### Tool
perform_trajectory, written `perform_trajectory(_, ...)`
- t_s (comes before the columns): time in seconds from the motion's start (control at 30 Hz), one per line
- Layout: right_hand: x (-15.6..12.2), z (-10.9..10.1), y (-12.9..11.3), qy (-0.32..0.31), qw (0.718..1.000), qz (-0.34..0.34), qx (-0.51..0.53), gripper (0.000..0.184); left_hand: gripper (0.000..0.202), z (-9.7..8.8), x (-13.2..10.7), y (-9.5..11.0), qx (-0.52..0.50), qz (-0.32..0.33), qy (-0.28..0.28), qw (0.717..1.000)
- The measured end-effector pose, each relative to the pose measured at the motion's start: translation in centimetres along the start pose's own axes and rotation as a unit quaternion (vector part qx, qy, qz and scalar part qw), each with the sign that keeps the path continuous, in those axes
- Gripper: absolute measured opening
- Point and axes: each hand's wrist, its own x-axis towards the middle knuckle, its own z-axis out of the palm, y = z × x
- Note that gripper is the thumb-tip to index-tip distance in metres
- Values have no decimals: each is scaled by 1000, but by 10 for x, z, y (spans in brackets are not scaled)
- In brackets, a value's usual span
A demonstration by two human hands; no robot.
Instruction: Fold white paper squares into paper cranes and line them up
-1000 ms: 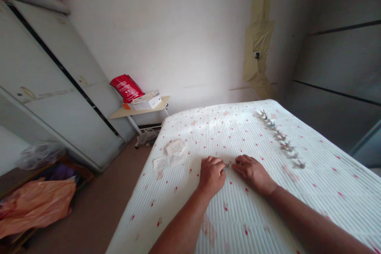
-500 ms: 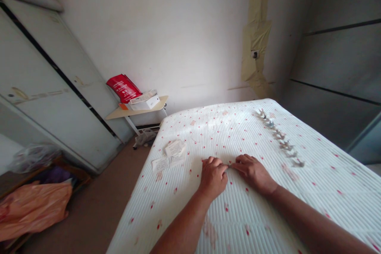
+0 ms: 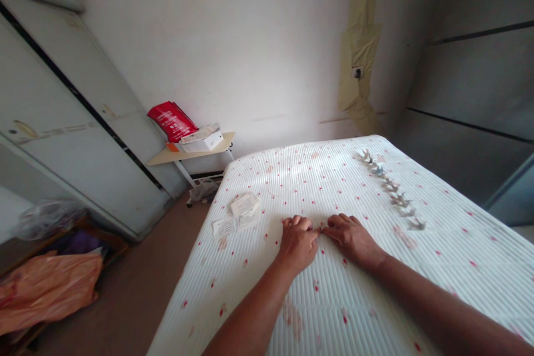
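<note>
My left hand (image 3: 298,243) and my right hand (image 3: 354,240) rest on the patterned mattress (image 3: 304,183), fingers curled and fingertips almost meeting. Between them they pinch a small piece of paper (image 3: 321,229), mostly covered by the fingers, so its shape is unclear. To the left of my left hand lie several printed paper squares (image 3: 245,206), partly overlapping. A line of small folded paper cranes (image 3: 392,186) runs along the mattress to the right of my right hand, going from near to far.
Beyond the mattress's left corner stands a small table (image 3: 162,157) bearing a red bag (image 3: 172,121) and a white box (image 3: 204,142). A white wardrobe (image 3: 83,122) stands at left, with an orange plastic bag (image 3: 50,289) below. A dark panelled surface (image 3: 471,83) flanks the right.
Both hands keep nearly the same place with the paper pinched between them. The whole view has shifted very slightly; the squares and cranes lie as before.
</note>
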Motion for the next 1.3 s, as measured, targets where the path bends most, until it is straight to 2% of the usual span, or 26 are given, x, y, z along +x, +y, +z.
perform_trajectory(0.23,-2,5,4,21,1000,6,17,26,29,2,-2,-6,-28,-10,6,1000)
perform_trajectory(0.4,0,0,0,13,1000,10,1,23,24,-2,-5,0,7,4,-7,1000)
perform_trajectory(0.53,1,-4,-3,-4,1000,7,-7,22,20,-3,-6,6,44,6,4,999)
perform_trajectory(0.63,-2,1,4,20,999,8,28,26,20,-3,-7,6,42,2,14,999)
perform_trajectory(0.77,-9,10,17,85,988,26,128,34,23,-4,-8,4,22,-1,15,1000)
perform_trajectory(0.87,-12,11,22,92,982,37,159,33,25,-5,-8,3,17,2,17,1000)
perform_trajectory(1.17,-12,11,19,90,990,19,107,33,25,-6,-9,3,17,11,39,999)
perform_trajectory(1.3,-13,11,17,85,993,-7,84,35,27,-7,-15,0,4,3,68,998)
